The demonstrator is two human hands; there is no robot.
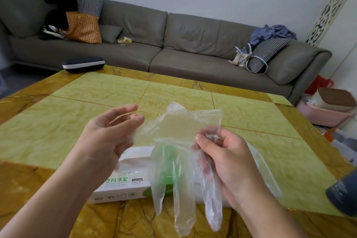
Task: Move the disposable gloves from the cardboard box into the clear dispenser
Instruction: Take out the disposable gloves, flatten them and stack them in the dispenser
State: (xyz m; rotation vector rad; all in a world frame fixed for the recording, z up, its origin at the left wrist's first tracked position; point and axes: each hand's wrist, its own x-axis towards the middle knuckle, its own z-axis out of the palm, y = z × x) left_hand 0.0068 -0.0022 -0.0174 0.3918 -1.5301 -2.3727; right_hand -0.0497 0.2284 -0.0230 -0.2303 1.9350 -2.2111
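Far left on the table (100, 91): a dark glasses case (83, 64) at the back edge. Yellow-green marbled top with amber border, gold inlay lines across it. Behind, a long grey sofa (173, 44) against a pale wall; on its left end black clothing (58, 0), an orange patterned bag (84, 28), a checked cushion (90, 6).

Near centre-left, left hand (108, 133), palm up, fingers spread and loose, holding nothing; thin film close by its fingertips, contact unclear. Under it, white cardboard box (123, 183) with green print, flat on the table near the front edge.

Centre, clear disposable gloves (179, 141) held up over the box, fingers hanging down. Right hand (228, 160), grip pinching the gloves at the cuff between thumb and curled fingers. Clear dispenser (264, 170) just beside the box, partly hidden behind that hand.

Right: small handbag (241, 56), checked cushion and blue cloth (272, 33) on the sofa's end; pink tub (324, 114) on the floor; dark cylinder (345, 195) at the frame edge.
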